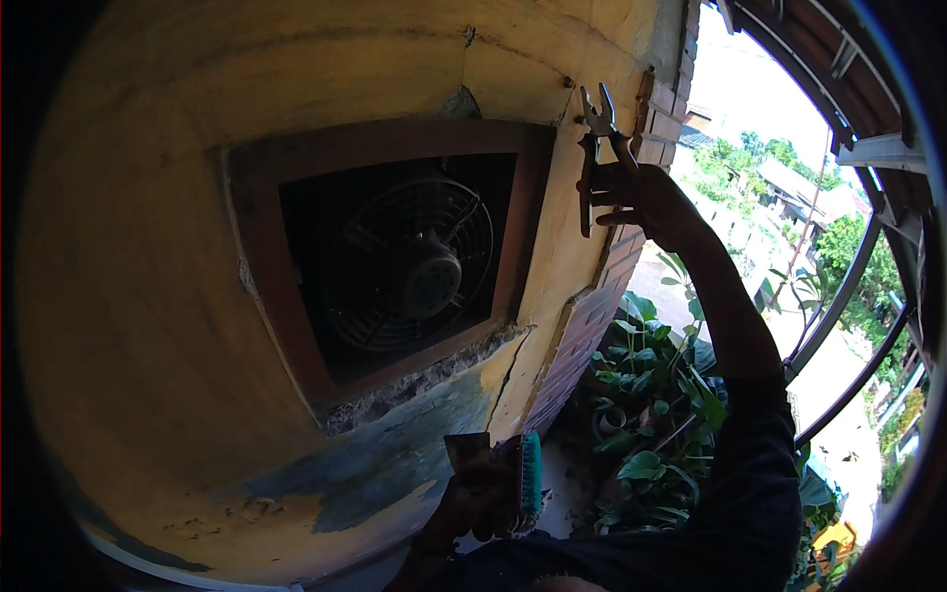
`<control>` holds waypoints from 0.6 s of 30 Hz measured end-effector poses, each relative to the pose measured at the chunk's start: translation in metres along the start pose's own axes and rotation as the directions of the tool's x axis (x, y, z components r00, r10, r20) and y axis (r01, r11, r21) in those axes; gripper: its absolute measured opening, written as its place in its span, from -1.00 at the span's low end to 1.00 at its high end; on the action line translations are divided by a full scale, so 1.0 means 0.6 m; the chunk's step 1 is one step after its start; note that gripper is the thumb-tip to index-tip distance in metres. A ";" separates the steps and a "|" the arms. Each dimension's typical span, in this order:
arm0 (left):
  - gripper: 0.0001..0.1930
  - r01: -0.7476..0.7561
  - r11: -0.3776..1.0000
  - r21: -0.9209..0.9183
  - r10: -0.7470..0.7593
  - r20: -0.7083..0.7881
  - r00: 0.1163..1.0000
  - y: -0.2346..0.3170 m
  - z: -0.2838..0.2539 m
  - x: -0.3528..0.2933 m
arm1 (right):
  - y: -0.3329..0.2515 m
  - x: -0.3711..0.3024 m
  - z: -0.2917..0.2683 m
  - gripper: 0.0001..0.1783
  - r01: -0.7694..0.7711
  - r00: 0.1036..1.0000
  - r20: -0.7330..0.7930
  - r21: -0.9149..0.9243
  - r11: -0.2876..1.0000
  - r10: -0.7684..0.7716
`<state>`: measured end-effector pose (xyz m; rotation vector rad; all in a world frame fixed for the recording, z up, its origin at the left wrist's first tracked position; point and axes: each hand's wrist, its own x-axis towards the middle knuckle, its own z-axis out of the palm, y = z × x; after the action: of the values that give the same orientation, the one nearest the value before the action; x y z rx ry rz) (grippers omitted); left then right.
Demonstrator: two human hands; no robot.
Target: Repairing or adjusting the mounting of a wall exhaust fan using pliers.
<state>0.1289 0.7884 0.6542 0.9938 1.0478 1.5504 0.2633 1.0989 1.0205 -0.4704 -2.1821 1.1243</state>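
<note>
My right hand (653,203) is raised beside the yellow wall (128,296), its fingers round the dark handles of a pair of pliers (600,125). The jaws point upward and stand apart, close to a small nail-like stub (579,119) in the wall. Another such stub (568,83) sits slightly higher. Low in front of me, my left hand (468,509) is closed on two things together: a scraper with a flat, squarish blade (466,449) and a brush with green bristles (532,474). Shadow hides most of those fingers.
A brown-framed opening (258,212) in the wall holds a round fan (429,276) behind a wire guard. Paint is peeling below it, and a crack runs down at its right. Brick trim (582,326) edges the wall. Leafy plants (646,395) and curved metal bars (838,286) stand at the right.
</note>
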 end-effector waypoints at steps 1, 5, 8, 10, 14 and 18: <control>-0.74 0.001 1.000 0.005 -0.001 -0.005 1.000 0.002 0.004 0.001 | 0.006 0.002 0.000 -0.42 0.029 0.996 0.085 0.121 0.992 -0.039; -0.74 -0.025 0.999 0.036 0.024 0.040 0.999 0.024 0.007 0.011 | 0.024 0.006 0.023 -0.37 0.085 0.984 0.128 0.275 0.958 -0.124; -0.75 -0.102 0.988 0.115 0.097 0.049 0.994 0.038 0.007 0.017 | 0.041 0.028 0.035 -0.52 0.051 0.998 0.007 0.335 0.941 -0.057; -0.74 -0.069 0.995 0.074 0.065 0.050 0.997 0.028 0.006 0.017 | 0.035 0.038 0.053 -0.62 0.035 0.994 -0.109 0.339 0.940 0.002; -0.72 -0.017 1.000 0.026 0.016 0.027 1.000 0.009 0.005 0.007 | 0.020 0.065 0.085 -0.60 0.160 0.967 -0.234 0.259 0.952 -0.098; -0.71 0.035 0.996 0.078 -0.038 0.034 0.999 0.016 0.013 0.001 | 0.027 0.081 0.087 -0.54 0.200 0.951 -0.275 0.209 0.957 -0.139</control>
<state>0.1335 0.7887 0.6659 1.0458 1.1030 1.4669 0.1926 1.1044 1.0023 -0.2975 -1.8003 1.1391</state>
